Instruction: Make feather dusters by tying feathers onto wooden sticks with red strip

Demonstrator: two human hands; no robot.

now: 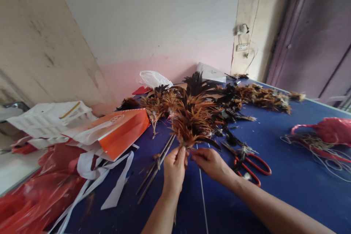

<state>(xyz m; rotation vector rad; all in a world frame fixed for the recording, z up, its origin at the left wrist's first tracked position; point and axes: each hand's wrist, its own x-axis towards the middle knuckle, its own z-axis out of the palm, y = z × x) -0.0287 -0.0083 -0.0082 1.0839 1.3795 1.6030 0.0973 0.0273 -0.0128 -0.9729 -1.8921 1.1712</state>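
Closest to us, left of our grip, red plastic point(46, 182) lies crumpled on the edge of the blue table point(230, 212). Our left hand point(176, 164) is clamped on the base of a brown feather bundle point(192, 120), thumb against fingers; the feathers fan out beyond the grip. Our right hand point(210, 161) is just beside that base, its fingertips drawn together; whether they pinch a thread, we cannot tell. Near the grip on the left lie thin sticks point(150, 182) and, past them, a white strip point(117, 186). To its right, just beyond our right wrist, are red-handled scissors point(268, 171); well apart on that same side, loose string point(319, 151) tangles by a pink bundle point(336, 131). Farther off, left of the grip, an orange-and-white bag point(123, 135) lies tipped over. Beyond the grip, to the right, more feathers point(263, 97) are heaped. Behind everything, a white plastic bag point(155, 78) sits by the wall point(153, 18).
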